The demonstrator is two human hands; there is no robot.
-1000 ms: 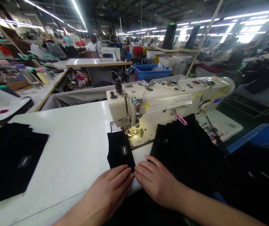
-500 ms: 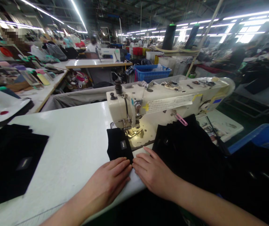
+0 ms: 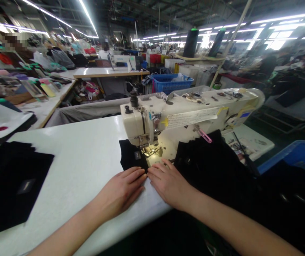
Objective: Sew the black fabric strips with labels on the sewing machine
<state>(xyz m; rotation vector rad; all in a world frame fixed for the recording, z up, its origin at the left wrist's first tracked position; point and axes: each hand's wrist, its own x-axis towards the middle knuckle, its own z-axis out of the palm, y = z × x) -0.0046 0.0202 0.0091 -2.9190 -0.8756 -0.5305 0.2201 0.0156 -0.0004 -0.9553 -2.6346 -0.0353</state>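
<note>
A small black fabric piece (image 3: pixel 130 155) with a woven label (image 3: pixel 137 155) lies flat on the table, its right edge at the presser foot (image 3: pixel 150 152) of a white sewing machine (image 3: pixel 184 110). My left hand (image 3: pixel 126 186) has its fingers closed together on the near end of this piece. From the other side, my right hand (image 3: pixel 167 183) meets it with fingertips at the same near right corner, the outer fingers a little apart. Both thumbs are hidden beneath the palms. The lamp lights the needle plate just past my right fingertips.
More black labelled pieces (image 3: pixel 16 188) lie at the table's left. A black fabric heap (image 3: pixel 208 167) lies right of my right hand, near a blue basket (image 3: pixel 296 153). Pink thread snips (image 3: pixel 204 136) hang on the machine. Thread cones (image 3: pixel 191 42) stand behind it.
Both hands have moved slightly forward, away from me, and the black fabric piece has slid with them further past the presser foot. The heap and the left pieces have stayed put.
</note>
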